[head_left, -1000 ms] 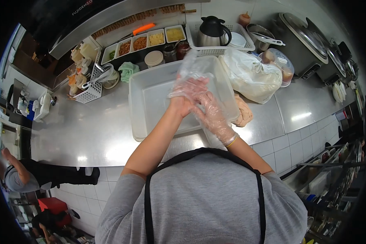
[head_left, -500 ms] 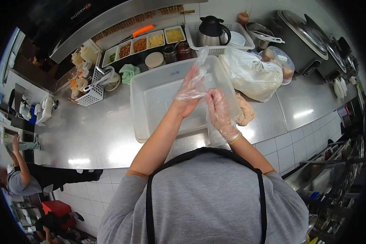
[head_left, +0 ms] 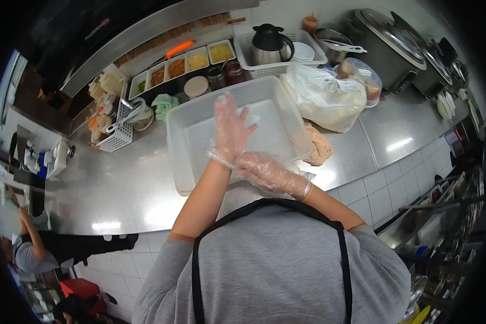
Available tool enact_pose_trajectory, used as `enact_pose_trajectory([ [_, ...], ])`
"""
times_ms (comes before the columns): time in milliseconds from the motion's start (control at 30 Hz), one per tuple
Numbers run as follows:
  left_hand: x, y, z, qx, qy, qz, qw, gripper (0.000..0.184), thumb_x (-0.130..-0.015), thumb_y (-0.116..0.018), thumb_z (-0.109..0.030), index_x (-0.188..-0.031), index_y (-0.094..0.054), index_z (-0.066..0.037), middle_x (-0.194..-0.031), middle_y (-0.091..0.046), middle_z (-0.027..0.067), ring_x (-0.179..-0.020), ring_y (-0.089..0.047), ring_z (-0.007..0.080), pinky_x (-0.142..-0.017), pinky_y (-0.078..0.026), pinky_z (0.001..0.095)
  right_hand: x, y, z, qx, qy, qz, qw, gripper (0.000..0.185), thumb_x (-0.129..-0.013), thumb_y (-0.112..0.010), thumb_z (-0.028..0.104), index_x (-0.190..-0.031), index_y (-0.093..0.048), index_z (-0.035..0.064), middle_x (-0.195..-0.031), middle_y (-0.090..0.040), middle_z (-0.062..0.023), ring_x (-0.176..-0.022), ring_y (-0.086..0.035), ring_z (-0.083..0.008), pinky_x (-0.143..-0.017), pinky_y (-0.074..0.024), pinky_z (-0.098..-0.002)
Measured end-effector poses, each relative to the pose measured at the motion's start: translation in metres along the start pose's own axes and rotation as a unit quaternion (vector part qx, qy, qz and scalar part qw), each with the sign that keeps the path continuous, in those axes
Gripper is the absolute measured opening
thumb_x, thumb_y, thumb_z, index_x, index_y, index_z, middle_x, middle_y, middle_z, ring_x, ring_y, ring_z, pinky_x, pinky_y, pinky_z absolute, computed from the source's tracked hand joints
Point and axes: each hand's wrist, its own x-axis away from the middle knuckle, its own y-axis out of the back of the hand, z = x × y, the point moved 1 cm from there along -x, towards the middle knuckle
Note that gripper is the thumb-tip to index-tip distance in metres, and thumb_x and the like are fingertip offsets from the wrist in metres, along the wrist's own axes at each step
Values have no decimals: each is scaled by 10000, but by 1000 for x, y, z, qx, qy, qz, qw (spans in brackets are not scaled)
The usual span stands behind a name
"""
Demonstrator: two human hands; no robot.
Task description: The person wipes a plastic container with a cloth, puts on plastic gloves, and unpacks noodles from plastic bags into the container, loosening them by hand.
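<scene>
My left hand point(head_left: 231, 129) wears a clear plastic glove and is spread open over a translucent plastic tub point(head_left: 179, 170). Beside its wrist, my right hand point(head_left: 270, 173), also in a clear glove, has its fingers closed on the cuff of the left glove. A yellow band point(head_left: 308, 193) circles my right wrist. The tub rests on the steel counter point(head_left: 113, 183). A pinkish-tan cloth point(head_left: 319, 145) lies at the tub's right side, next to a tied white plastic bag point(head_left: 326, 97).
Behind the tub stand topping containers point(head_left: 176, 68), a round lidded tub point(head_left: 196, 86) and a thermal jug point(head_left: 269, 44) in a white basket. A green cloth point(head_left: 164, 106) and a bottle basket point(head_left: 117, 141) are left. Large cookers point(head_left: 389, 48) stand right. Another person point(head_left: 35, 248) is far left.
The left glove has come down over my left hand, and its fingers have spread. My right hand has moved left and down to the left wrist. The other person's arms have shifted.
</scene>
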Motion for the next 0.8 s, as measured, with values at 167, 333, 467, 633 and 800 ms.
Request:
enact_pose_trajectory([
  [167,11,8,-15,-106,-47,-54,992,846,-785,-462,-622,-1409,-11,-270,-1478,19,11,-1349,-32,291,-1009,-100,588,0,57,-20,22,-49,49,997,153,-834,-561,204,-869,-548,56,-879,-531,-108,-863,-541,-277,-774,-442,-363],
  [333,11,29,-52,-535,93,109,833,828,-790,-612,-408,-1408,-93,-222,-1450,-119,135,-1331,-139,316,-1063,-168,448,21,174,-111,373,-191,-289,861,299,-724,-659,265,-936,-587,67,-1000,-580,-122,-958,-549,-290,-843,-419,-384],
  [467,0,15,-43,-682,38,115,721,793,-800,-597,-391,-1404,-129,-180,-1425,-174,174,-1319,-166,342,-1071,-179,407,34,213,-120,463,-328,-198,799,223,-759,-604,242,-904,-589,73,-946,-605,-113,-954,-554,-285,-848,-404,-413],
  [633,-22,-51,-22,-688,-125,167,695,671,-801,-597,-352,-1348,-294,-109,-1350,-319,193,-1256,-304,340,-1040,-244,398,53,179,-121,493,-330,-97,799,139,-767,-547,198,-841,-577,84,-857,-601,-101,-904,-547,-276,-829,-386,-434],
  [800,-58,-121,13,-637,-149,282,701,568,-810,-579,-346,-1274,-404,-71,-1241,-451,187,-1180,-408,312,-1001,-304,370,67,145,-93,472,-253,-215,817,172,-707,-608,113,-863,-549,73,-834,-553,-115,-783,-503,-308,-752,-385,-408],
])
